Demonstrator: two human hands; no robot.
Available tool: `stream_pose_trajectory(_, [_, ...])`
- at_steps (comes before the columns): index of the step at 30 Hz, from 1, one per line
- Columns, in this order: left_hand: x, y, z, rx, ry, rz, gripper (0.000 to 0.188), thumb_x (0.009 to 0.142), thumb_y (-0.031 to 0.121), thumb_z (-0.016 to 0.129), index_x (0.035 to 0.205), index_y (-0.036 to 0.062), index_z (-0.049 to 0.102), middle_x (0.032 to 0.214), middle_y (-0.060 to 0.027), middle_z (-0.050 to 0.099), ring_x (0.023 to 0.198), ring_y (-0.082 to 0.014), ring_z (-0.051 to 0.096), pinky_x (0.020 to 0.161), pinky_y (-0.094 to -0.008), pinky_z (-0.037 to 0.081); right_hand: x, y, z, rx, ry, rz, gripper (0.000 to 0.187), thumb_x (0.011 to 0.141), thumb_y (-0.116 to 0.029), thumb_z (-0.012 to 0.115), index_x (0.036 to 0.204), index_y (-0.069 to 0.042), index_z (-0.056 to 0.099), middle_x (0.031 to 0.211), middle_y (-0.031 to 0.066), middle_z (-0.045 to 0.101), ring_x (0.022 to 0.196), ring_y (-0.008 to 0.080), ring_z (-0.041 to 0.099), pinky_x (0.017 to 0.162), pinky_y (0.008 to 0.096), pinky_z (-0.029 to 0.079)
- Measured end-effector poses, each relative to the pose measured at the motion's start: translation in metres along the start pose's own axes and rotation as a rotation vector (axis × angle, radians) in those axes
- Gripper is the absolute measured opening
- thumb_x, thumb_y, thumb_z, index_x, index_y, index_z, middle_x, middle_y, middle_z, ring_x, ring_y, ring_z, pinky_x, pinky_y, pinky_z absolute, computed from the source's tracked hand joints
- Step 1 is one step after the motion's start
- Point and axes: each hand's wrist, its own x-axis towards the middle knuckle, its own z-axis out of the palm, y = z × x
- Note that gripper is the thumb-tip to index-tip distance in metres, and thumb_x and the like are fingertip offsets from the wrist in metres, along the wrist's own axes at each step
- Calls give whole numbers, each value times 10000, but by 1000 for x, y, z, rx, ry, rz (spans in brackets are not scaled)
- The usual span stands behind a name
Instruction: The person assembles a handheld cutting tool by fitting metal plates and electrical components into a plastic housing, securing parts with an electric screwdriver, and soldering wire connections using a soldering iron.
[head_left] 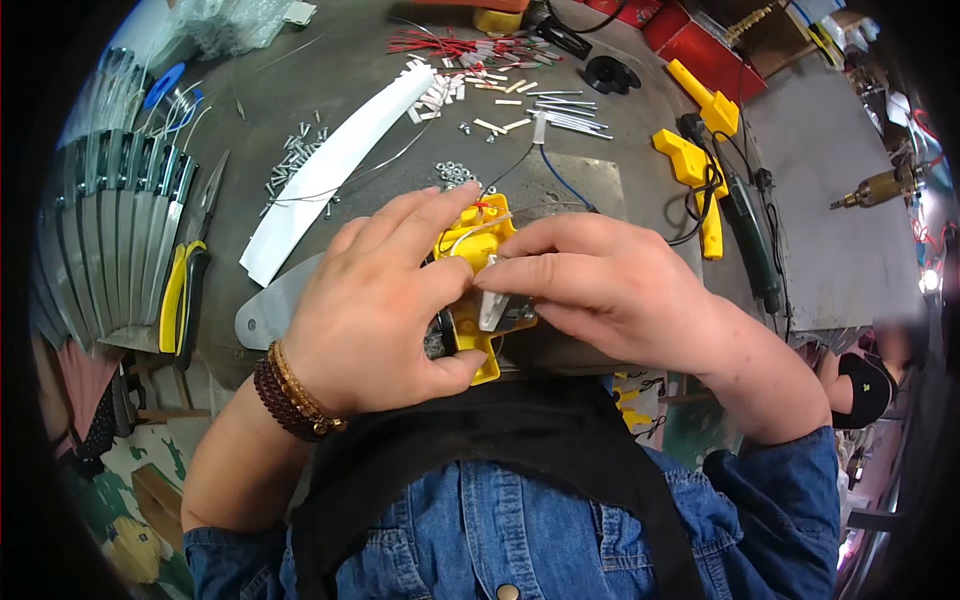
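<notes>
In front of me at the bench edge lies an open yellow plastic tool housing [487, 215] with thin wires and a dark part inside. My left hand [385, 290] grips the housing from the left, thumb at its near end and fingers over its far end. My right hand [590, 285] pinches a small whitish plastic piece [491, 309] above the housing's middle. Fingers partly cover the inside of the housing. A flat metal bar [265, 312] with a rounded end sticks out left under my left hand. Beyond the housing, a white connector [540, 128] joins dark and blue wires.
Several long blades [120, 230] fan out at left beside yellow-and-black pliers [182, 295]. A white strip [335, 180], screws [298, 160], nuts [455, 173] and red wires [450, 42] lie beyond. At right are yellow shells [690, 165] and a dark corded tool [748, 225]. Another person [865, 390] sits far right.
</notes>
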Motion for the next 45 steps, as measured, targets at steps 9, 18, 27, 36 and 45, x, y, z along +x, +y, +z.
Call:
stream_pose_trajectory(9, [-2,-1,-1,36,-44,-21,444,594,269,778,947,43,631,1478,-188,410,1314,-382,435,1043,-472,359,0,-1,2,419,-65,277,361,738,-17,722,1080,-76,625,1011,98,636,872,278,642,727,341,542])
stream_pose_trajectory(18, [3,1,-2,-1,-12,-29,601,593,235,784,1126,26,601,1456,-179,441,1299,-363,458,1041,-450,369,2,23,38,55,258,-255,316,719,-52,719,1020,-73,625,1088,108,624,883,309,626,770,384,527])
stream_pose_trajectory(27, [1,0,0,41,2,-33,607,580,190,772,1125,-4,590,1446,-194,455,1279,-364,483,1026,-440,391,-2,36,57,54,435,-279,278,743,-78,735,1009,-55,655,1078,137,643,862,312,642,739,386,534])
stream_pose_trajectory(36, [0,-1,2,40,-3,-65,607,569,165,768,1124,7,582,1446,-184,462,1280,-353,488,1032,-431,390,-1,30,62,-15,456,-234,198,765,-85,703,959,-85,663,1040,109,642,818,275,631,688,341,525])
stream_pose_trajectory(45, [0,0,4,38,-5,-100,570,555,158,769,1066,41,544,1464,-211,425,1291,-365,473,1027,-435,384,-3,28,57,-137,385,-203,160,762,-112,670,916,-100,633,1003,89,624,838,260,624,658,341,527])
